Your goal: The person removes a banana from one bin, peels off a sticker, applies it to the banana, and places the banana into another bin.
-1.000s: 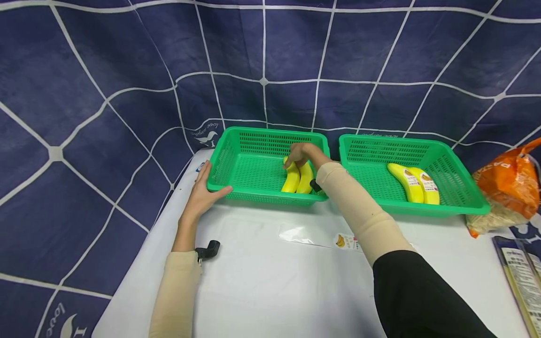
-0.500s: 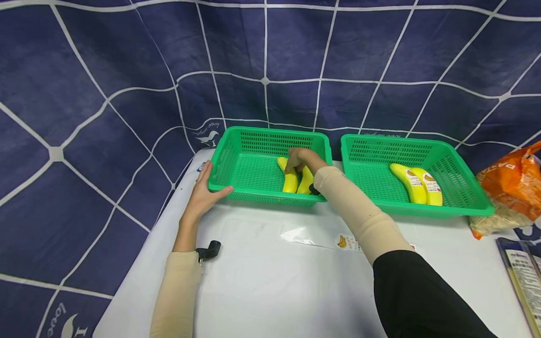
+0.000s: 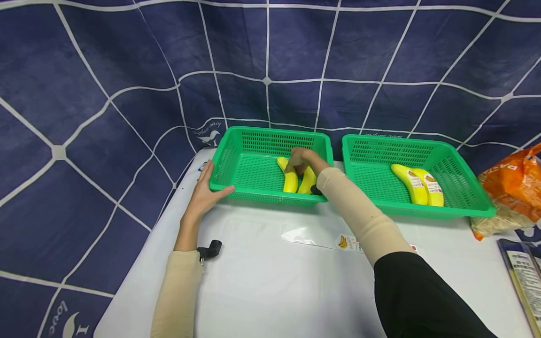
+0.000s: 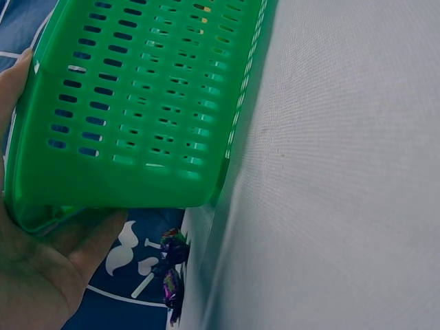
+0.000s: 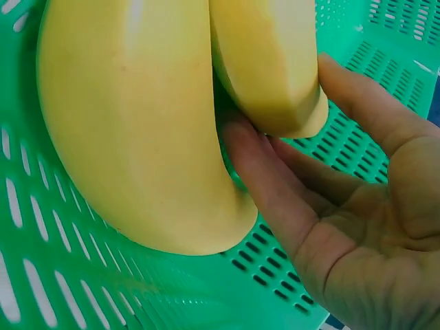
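Note:
Two yellow bananas lie in the left green basket [image 3: 253,168]. My right hand [image 3: 302,157] reaches in from above. Its thumb and fingers pinch the end of the left banana [image 3: 290,180], also seen as the upper banana [image 5: 271,65] in the right wrist view. The right banana [image 3: 309,180] lies beside it, under my wrist, with the fingers in the gap between the two. My left hand [image 3: 203,197] rests on the basket's front left corner, its fingers straight along the outer side and its thumb over the front rim.
A second green basket [image 3: 359,176] stands to the right with two labelled bananas [image 3: 418,186]. A clear bag strip with a banana label [image 3: 343,241] lies on the white table [image 3: 262,286]. An orange bag [image 3: 509,188] and a flat packet [image 3: 521,272] are far right.
The left banana has shifted slightly left at its far end, and the gap between the two bananas has widened. My right hand moved a little; my left hand stayed at the corner.

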The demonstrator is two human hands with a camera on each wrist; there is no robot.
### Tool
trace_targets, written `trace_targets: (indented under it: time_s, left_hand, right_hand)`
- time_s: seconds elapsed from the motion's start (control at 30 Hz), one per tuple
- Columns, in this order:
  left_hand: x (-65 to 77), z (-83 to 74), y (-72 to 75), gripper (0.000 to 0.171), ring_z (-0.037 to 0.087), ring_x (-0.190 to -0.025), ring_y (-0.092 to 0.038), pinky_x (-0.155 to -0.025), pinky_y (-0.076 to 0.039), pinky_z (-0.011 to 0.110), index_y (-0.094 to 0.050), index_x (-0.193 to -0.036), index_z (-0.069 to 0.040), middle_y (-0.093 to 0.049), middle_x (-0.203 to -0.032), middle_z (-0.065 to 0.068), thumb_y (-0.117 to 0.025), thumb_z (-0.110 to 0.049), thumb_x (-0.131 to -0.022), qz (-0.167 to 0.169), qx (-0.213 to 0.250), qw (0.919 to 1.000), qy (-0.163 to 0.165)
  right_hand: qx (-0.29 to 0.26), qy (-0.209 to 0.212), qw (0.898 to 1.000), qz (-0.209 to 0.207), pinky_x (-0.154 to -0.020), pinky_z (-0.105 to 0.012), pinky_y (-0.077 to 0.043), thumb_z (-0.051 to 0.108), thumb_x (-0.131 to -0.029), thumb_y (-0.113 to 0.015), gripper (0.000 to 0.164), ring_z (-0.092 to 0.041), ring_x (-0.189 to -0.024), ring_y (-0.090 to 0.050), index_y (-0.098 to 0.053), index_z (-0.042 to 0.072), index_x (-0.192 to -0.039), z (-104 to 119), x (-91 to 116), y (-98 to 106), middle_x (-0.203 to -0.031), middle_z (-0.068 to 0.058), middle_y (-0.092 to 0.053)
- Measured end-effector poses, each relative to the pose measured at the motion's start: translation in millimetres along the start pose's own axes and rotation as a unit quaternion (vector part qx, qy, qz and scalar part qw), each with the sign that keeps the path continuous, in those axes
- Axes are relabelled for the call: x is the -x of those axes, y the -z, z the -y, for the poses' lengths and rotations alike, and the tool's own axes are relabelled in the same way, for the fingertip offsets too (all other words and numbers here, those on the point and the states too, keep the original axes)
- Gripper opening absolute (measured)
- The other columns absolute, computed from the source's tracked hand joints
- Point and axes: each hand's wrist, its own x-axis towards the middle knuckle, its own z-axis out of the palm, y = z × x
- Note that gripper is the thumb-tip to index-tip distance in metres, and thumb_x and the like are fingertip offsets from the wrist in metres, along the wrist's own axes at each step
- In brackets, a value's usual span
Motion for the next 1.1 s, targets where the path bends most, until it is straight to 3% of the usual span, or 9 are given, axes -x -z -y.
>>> trace_targets:
  time_s: [0.1,0.27,0.47,0.6,0.87,1.1]
  left_hand:
    - [0.6,1.2,0.3,0.109,0.033,-0.153,-0.002,-0.118,-0.012,0.064,-0.007,-0.158,-0.024,0.000,-0.165,-0.011,-0.078,-0.046,-0.079,0.000,0.001,1.0000,0.002]
    - [0.3,0.6,0.6,0.110,0.033,-0.153,-0.003,-0.118,-0.012,0.064,-0.007,-0.158,-0.023,0.000,-0.165,-0.012,-0.078,-0.047,-0.078,-0.002,-0.002,1.0000,-0.001]
    - [0.2,0.3,0.8,0.111,0.034,-0.153,-0.003,-0.118,-0.011,0.064,-0.008,-0.158,-0.023,0.000,-0.165,-0.011,-0.078,-0.050,-0.077,-0.002,-0.004,1.0000,-0.003]
    - [0.6,1.0,0.7,0.110,0.035,-0.152,-0.003,-0.118,-0.012,0.064,-0.008,-0.158,-0.023,-0.001,-0.165,-0.010,-0.078,-0.050,-0.077,-0.004,-0.006,1.0000,-0.003]
    - [0.5,-0.7,-0.5,0.109,0.034,-0.152,-0.002,-0.118,-0.011,0.064,-0.008,-0.158,-0.023,-0.001,-0.165,-0.010,-0.078,-0.048,-0.078,-0.003,-0.004,1.0000,-0.001]
    - [1.3,0.0,-0.6,0.110,0.034,-0.153,-0.003,-0.118,-0.011,0.064,-0.007,-0.158,-0.025,-0.001,-0.165,-0.011,-0.078,-0.050,-0.077,-0.002,-0.008,1.0000,0.000]
  right_hand:
    - [-0.027,-0.005,0.999,-0.020,-0.087,-0.029,-0.057,0.020,-0.084,-0.077,0.070,-0.025,-0.105,-0.068,-0.037,-0.001,-0.137,0,2,-2,-0.123,-0.019,-0.061]
    - [-0.041,-0.005,0.998,-0.039,-0.085,-0.028,-0.057,0.020,-0.083,-0.079,0.075,-0.020,-0.093,-0.069,-0.036,-0.001,-0.141,-2,4,-1,-0.118,-0.016,-0.062]
    - [-0.040,-0.003,0.997,-0.069,-0.082,-0.029,-0.058,0.021,-0.079,-0.082,0.051,-0.018,-0.081,-0.069,-0.052,0.000,-0.116,-3,3,-1,-0.105,-0.013,-0.060]
    - [-0.036,-0.001,0.994,-0.106,-0.078,-0.028,-0.059,0.022,-0.077,-0.083,0.049,-0.021,-0.081,-0.071,-0.047,0.004,-0.105,-4,4,0,-0.100,-0.013,-0.058]
    - [-0.041,0.021,0.987,-0.153,-0.078,-0.032,-0.059,0.018,-0.076,-0.083,0.045,-0.025,-0.083,-0.073,-0.043,0.006,-0.091,-5,14,10,-0.098,-0.014,-0.057]
    - [-0.050,0.034,0.985,-0.162,-0.083,-0.034,-0.059,0.017,-0.078,-0.080,0.037,-0.025,-0.082,-0.073,-0.046,0.006,-0.087,-3,31,20,-0.097,-0.013,-0.057]
